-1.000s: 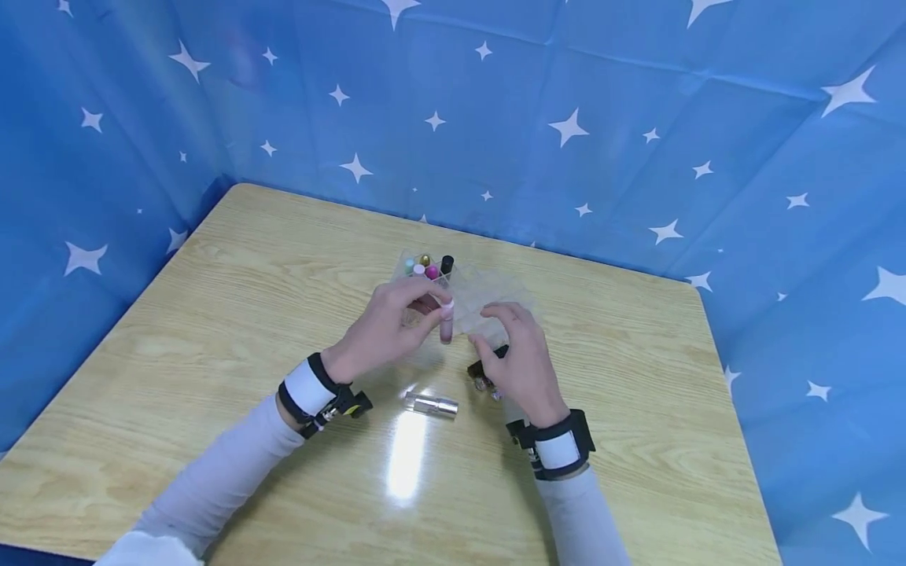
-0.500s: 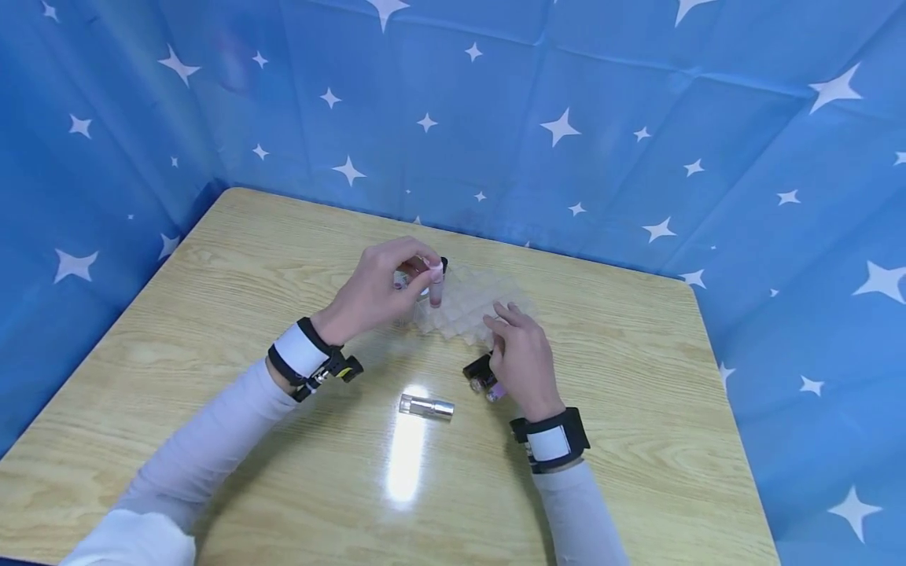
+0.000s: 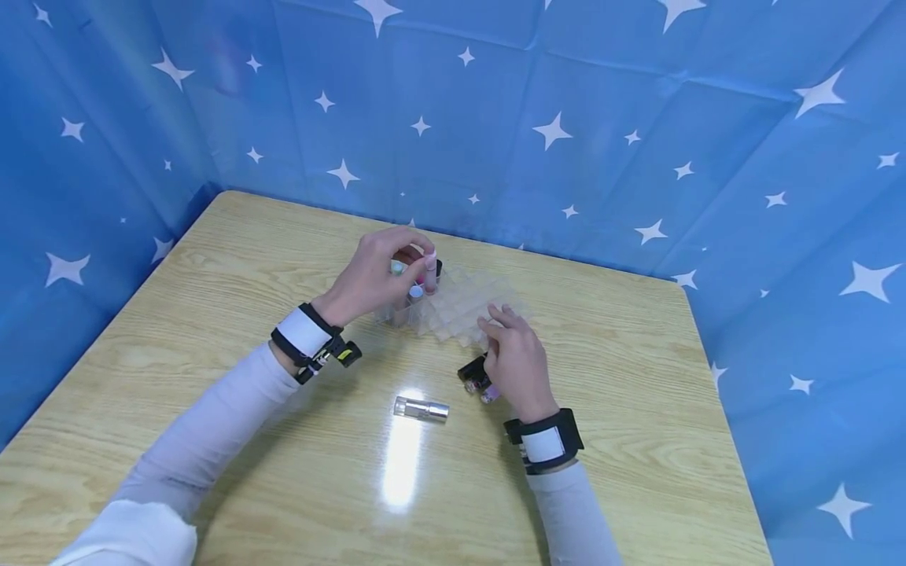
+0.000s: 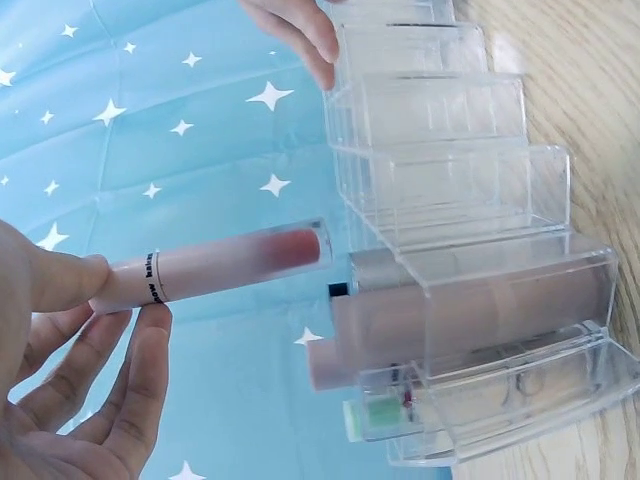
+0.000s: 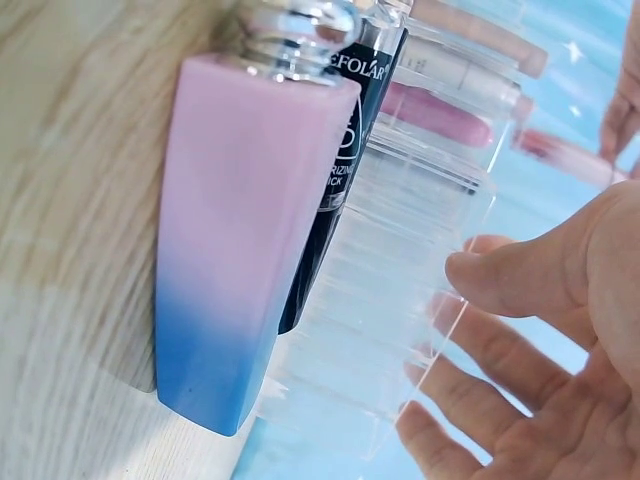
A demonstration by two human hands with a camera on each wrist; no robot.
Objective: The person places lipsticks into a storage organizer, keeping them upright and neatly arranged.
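My left hand point(image 3: 371, 275) pinches a lip gloss tube point(image 4: 220, 270) by its pale pink cap; the clear end with red gloss points at the organizer. The clear stepped organizer point(image 3: 470, 303) stands near the back of the table, with several cosmetics in its left part. In the left wrist view the tube is beside the compartment openings, apart from them. My right hand point(image 3: 520, 362) is at the organizer's right front, fingers relaxed and slightly bent around its clear edge point(image 5: 450, 335). Whether they press on it I cannot tell.
Below my right hand lie a pink-and-blue bottle point(image 5: 240, 230) and a black tube point(image 5: 365, 100). A silver tube point(image 3: 421, 409) lies nearer the front of the wooden table point(image 3: 283, 472). A blue star-patterned curtain point(image 3: 460, 118) hangs behind the table.
My left hand has carried the lip gloss tube up and back, over the organizer's left part. My right hand has shifted only slightly, staying by the organizer's front edge.
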